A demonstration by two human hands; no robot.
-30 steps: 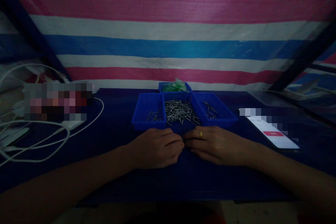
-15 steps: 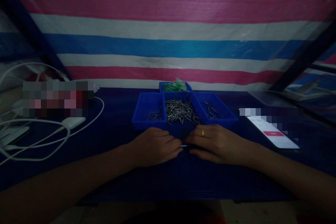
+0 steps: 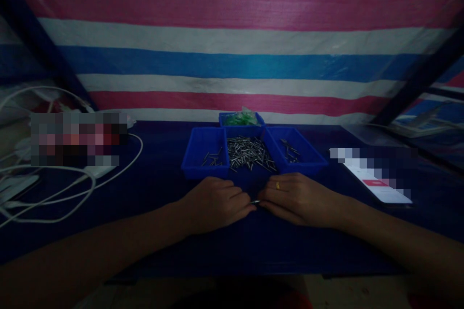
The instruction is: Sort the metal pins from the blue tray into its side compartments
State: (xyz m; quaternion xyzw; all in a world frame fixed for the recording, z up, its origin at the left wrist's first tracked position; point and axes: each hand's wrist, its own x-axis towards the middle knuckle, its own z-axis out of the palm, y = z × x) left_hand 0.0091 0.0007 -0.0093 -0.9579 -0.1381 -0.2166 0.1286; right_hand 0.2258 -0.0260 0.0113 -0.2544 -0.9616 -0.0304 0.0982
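Clock is read from the metal piece [image 3: 255,202], with 12 o'clock straight away from the person. Dim light; fine detail is hard to make out.

Metal piece: slim, shiny, seen in the narrow gap between the fingertips of both hands, above the near part of the blue table [image 3: 217,253]. The left hand [image 3: 219,205] is placed at 9 o'clock, its fingers curled closed, and the piece is gripped at the fingertips with one end left showing. The right hand [image 3: 297,200] is placed at 3 o'clock, its fingers bent and a gold ring [image 3: 278,185] worn on one; the far end of the piece is met by its fingertips, but whether it is pinched there cannot be told.

At 12 o'clock, just beyond the hands, a loose pile [image 3: 250,153] of similar metal pieces is seen. It is flanked by the left tray [image 3: 205,172] at 11 o'clock and the right tray [image 3: 306,169] at 1 o'clock; a few pieces are held in each. Behind the pile, also at 12, a green bundle [image 3: 241,118] in clear plastic is held by the back tray [image 3: 242,131].

A lit phone [image 3: 377,188] is laid just short of 3 o'clock. White cables [image 3: 92,183] are looped at 9.
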